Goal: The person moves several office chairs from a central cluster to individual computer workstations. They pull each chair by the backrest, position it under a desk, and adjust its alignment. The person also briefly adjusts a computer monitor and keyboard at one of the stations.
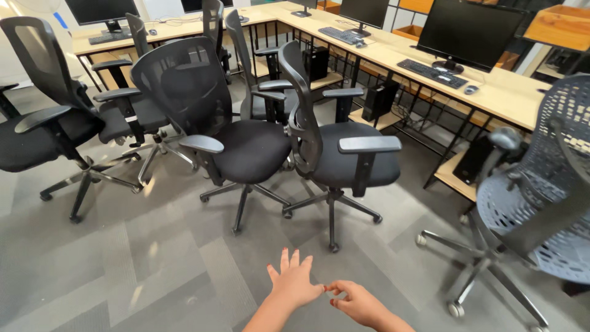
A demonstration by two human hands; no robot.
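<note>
**Bare hands meeting above grey carpet**

Left hand (pixel 294 284) spread flat, fingers open, holding nothing. Right hand (pixel 355 302) loosely curled, empty, fingertips touching the left. Nearest office chair (pixel 335 144) just ahead on the carpet (pixel 153 264), beside another chair (pixel 212 117); desk (pixel 510 92) behind.

1. Open grey carpet (pixel 153 270) left of and just ahead of the left hand (pixel 294 284) and right hand (pixel 356 302); clear passage there.
2. Ahead: two black office chairs (pixel 246 144), star bases close, block the way forward.
3. Right: perforated grey chair (pixel 541 209), legs splayed toward the hands.
4. Beyond: desk run (pixel 491 92) walls off the far side.
</note>
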